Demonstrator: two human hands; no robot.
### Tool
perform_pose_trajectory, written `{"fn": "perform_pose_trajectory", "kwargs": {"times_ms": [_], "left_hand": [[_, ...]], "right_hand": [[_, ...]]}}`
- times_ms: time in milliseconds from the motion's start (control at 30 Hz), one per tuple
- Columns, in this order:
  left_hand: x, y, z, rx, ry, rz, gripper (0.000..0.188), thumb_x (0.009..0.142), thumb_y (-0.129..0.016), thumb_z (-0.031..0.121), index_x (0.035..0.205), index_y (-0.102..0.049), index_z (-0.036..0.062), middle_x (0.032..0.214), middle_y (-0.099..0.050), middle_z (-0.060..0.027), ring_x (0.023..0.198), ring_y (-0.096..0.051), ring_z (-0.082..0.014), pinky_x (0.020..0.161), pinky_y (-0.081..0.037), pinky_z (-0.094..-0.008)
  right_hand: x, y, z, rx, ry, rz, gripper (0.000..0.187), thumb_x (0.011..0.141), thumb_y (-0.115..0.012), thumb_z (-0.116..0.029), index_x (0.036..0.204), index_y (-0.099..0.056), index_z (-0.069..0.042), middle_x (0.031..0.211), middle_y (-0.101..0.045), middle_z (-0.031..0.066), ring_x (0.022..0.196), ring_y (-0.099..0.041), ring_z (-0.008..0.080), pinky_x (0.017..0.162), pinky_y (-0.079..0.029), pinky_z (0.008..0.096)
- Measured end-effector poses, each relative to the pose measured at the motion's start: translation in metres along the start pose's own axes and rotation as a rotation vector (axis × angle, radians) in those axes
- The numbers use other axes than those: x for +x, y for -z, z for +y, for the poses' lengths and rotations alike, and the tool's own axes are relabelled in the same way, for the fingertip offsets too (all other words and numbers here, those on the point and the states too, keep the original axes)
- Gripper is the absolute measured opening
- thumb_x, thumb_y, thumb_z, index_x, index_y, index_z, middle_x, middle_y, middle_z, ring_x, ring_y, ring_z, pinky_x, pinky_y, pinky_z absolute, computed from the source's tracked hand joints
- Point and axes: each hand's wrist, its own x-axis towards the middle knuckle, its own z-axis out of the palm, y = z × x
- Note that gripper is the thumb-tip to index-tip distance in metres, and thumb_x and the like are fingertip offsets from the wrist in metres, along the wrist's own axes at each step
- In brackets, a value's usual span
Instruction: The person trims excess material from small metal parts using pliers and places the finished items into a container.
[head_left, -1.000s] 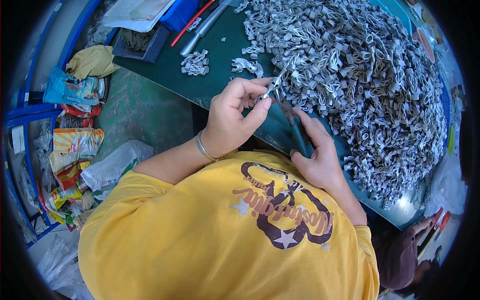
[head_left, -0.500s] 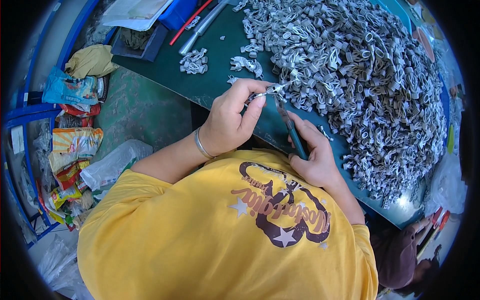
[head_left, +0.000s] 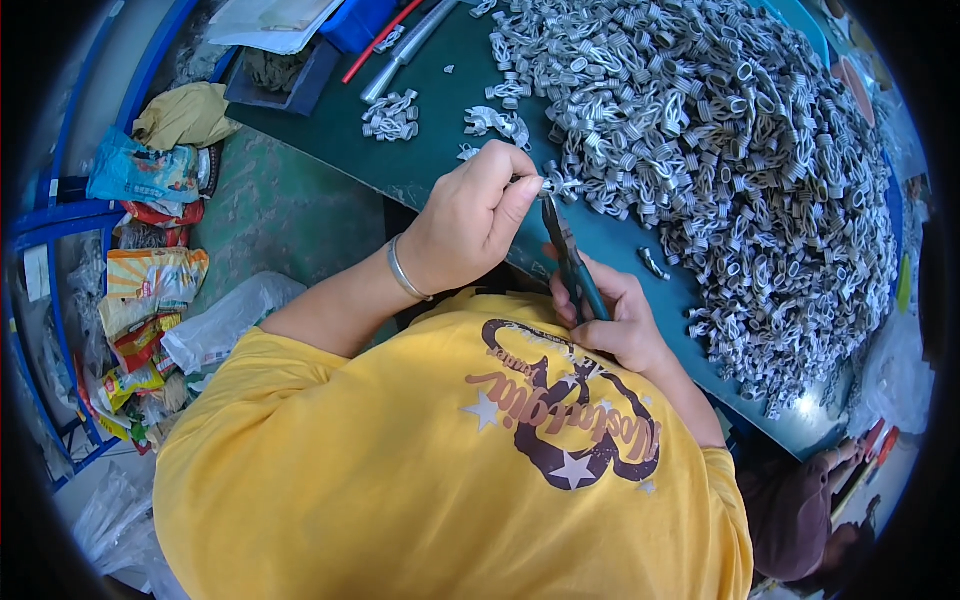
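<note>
My left hand [head_left: 462,222] is raised over the table's near edge, its thumb and forefinger pinched on a small silver metal casting [head_left: 562,187] that sticks out past the fingertips. My fingers cover part of this piece. In my right hand [head_left: 625,312] is a pair of pliers [head_left: 586,283] with dark green handles. Their jaws point up, close to the casting; whether they touch it I cannot tell. Beyond both hands lies a large heap of similar looped silver castings [head_left: 690,130]. One loose casting [head_left: 654,263] lies to the right of the pliers.
The dark green table [head_left: 350,150] also carries a small group of castings [head_left: 391,117], jagged metal scraps [head_left: 497,124], a silver tapered tool [head_left: 408,50] and a red stick [head_left: 382,40]. A grey bin [head_left: 285,85] stands at the back left. Bagged goods fill a blue rack [head_left: 45,220] at left.
The pliers have drawn slightly toward my body and their handles have spread apart. My left hand has turned a little, with the pinched casting now lower and more hidden.
</note>
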Motion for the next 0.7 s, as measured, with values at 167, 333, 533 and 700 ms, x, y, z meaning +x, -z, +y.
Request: {"fn": "perform_pose_trajectory", "kwargs": {"times_ms": [167, 333, 533, 700], "left_hand": [[0.001, 0.005, -0.001, -0.052, -0.01, -0.091, 0.012, 0.092, -0.046, 0.012, 0.089, -0.048, 0.0008, 0.068, -0.054, -0.0049, 0.053, -0.054, -0.0097, 0.048, -0.042, -0.0207], [0.001, 0.005, 0.001, -0.083, 0.02, -0.097, 0.012, 0.092, -0.046, 0.012, 0.089, -0.048, 0.0007, 0.068, -0.054, -0.0045, 0.053, -0.054, -0.0092, 0.048, -0.042, -0.0204], [-0.002, 0.003, 0.006, -0.105, 0.087, -0.071, 0.013, 0.093, -0.045, 0.012, 0.089, -0.048, 0.0005, 0.068, -0.054, -0.0042, 0.054, -0.055, -0.0085, 0.049, -0.044, -0.0198], [-0.003, -0.001, 0.009, -0.127, 0.129, -0.042, 0.013, 0.093, -0.044, 0.012, 0.089, -0.047, 0.0001, 0.069, -0.054, -0.0043, 0.054, -0.055, -0.0081, 0.051, -0.045, -0.02]], "right_hand": [[0.0, 0.003, 0.006, 0.147, -0.041, -0.036, 0.075, 0.055, -0.055, 0.004, 0.129, -0.042, 0.002, 0.082, -0.047, 0.001, 0.071, -0.043, 0.0094, 0.066, -0.036, 0.0195], [0.0, 0.002, 0.007, 0.232, -0.072, -0.046, 0.076, 0.053, -0.055, 0.003, 0.128, -0.042, 0.004, 0.082, -0.046, 0.0017, 0.072, -0.043, 0.0101, 0.066, -0.036, 0.0201], [0.0, 0.003, 0.014, 0.247, -0.033, -0.08, 0.076, 0.053, -0.053, 0.005, 0.128, -0.042, 0.004, 0.082, -0.046, 0.0023, 0.071, -0.042, 0.0105, 0.066, -0.035, 0.0203], [0.0, 0.004, 0.017, 0.207, -0.001, -0.068, 0.076, 0.053, -0.053, 0.005, 0.128, -0.043, 0.003, 0.081, -0.046, 0.0021, 0.071, -0.041, 0.0102, 0.065, -0.035, 0.0201]]}}
